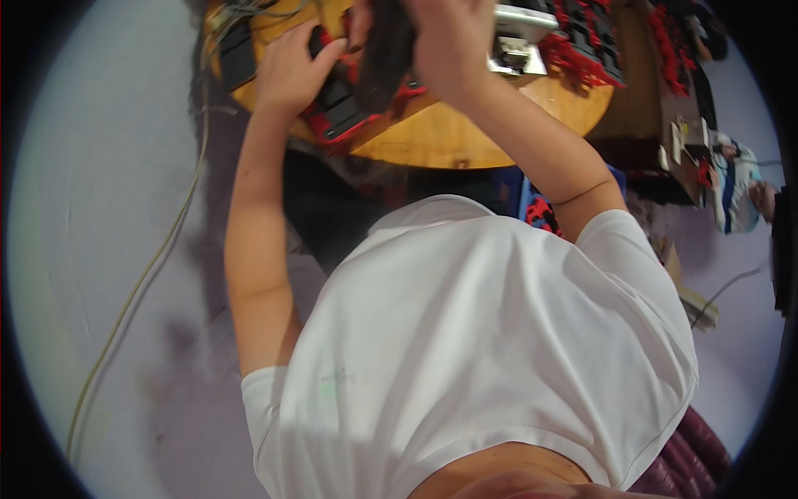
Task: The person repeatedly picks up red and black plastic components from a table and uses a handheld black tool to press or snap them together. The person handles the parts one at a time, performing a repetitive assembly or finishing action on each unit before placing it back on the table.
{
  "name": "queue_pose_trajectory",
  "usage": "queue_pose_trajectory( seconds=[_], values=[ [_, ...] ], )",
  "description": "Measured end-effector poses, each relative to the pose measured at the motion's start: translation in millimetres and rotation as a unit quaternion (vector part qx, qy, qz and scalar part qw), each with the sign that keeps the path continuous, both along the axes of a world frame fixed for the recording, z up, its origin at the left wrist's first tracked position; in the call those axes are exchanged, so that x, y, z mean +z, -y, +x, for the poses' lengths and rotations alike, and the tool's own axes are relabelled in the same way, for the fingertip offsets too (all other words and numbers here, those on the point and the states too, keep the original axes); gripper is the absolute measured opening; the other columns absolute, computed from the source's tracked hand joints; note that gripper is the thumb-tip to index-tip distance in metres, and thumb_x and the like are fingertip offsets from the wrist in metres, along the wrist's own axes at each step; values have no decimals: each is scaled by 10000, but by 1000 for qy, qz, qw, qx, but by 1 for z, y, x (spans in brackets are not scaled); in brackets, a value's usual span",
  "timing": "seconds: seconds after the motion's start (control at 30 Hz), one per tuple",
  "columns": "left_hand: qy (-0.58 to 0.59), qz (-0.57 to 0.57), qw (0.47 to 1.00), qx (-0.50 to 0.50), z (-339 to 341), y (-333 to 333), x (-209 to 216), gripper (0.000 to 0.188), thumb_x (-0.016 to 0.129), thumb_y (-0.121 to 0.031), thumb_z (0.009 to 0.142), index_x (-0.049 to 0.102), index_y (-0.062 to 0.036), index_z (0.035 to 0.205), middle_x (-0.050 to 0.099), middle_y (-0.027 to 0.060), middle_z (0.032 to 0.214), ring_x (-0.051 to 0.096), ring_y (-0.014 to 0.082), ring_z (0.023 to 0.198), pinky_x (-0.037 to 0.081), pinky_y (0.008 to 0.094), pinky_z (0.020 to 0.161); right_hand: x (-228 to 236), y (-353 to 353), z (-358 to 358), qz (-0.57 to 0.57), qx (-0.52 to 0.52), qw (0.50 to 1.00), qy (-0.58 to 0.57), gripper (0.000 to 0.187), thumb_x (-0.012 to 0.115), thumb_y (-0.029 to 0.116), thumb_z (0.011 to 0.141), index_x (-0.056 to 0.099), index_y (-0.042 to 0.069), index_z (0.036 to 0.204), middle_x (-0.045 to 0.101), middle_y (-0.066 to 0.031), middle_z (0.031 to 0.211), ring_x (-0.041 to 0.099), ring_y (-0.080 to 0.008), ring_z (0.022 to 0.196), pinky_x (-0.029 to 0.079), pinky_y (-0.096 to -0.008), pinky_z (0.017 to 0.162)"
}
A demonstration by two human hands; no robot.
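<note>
Red-and-black unit (337, 108) on worktop (465, 145), at eleven o'clock. Apparently being worked with dark, blurred elongated object (386, 62). Right grip (436, 37) near twelve, apparently closed around that object. Left grip (295, 71) at eleven, thumb spread; hold obscured, cannot tell. Next, judged to call for steady left-side support. Forearms extended: left (262, 183) toward twelve, right (528, 133) toward eleven.

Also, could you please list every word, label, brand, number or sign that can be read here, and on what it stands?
None can be read.
White shirt: small faint mark, too blurred to read.
Black-and-red part by the left hand: tiny pale mark, too small to read.
Dark object in the right hand: too blurred to show any text.
</note>
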State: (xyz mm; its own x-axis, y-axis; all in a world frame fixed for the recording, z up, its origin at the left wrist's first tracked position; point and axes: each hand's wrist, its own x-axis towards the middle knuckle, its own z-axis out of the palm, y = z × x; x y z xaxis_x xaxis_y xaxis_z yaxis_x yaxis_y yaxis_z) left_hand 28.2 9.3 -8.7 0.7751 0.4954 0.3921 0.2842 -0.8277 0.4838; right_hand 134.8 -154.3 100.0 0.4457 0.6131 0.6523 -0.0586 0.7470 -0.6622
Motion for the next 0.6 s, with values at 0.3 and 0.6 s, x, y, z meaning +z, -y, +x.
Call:
queue_pose_trajectory(
  seconds=[0.3, 0.6],
  values=[
    [-66, 17, 998, 9, 2, 2, 8, 569, 635, -464, 903, 603, -56, 1299, 634, 172, 1242, 550, 357, 1164, 402, 413, 1022, -37, 96, 134, 15, -367, 909, 199, 358, 678, 133, 942, 456, 32, 1204, 582, -46, 805, 547, -98, 606, 473, -263, 544],
    [-79, 6, 997, 9, 0, 2, 11, 601, 636, -490, 892, 602, -38, 1286, 636, 179, 1200, 563, 373, 1109, 425, 434, 988, -52, 98, 126, 6, -363, 921, 144, 356, 681, 176, 946, 453, 40, 1182, 560, -32, 768, 551, -102, 613, 473, -266, 541]
  ],
)
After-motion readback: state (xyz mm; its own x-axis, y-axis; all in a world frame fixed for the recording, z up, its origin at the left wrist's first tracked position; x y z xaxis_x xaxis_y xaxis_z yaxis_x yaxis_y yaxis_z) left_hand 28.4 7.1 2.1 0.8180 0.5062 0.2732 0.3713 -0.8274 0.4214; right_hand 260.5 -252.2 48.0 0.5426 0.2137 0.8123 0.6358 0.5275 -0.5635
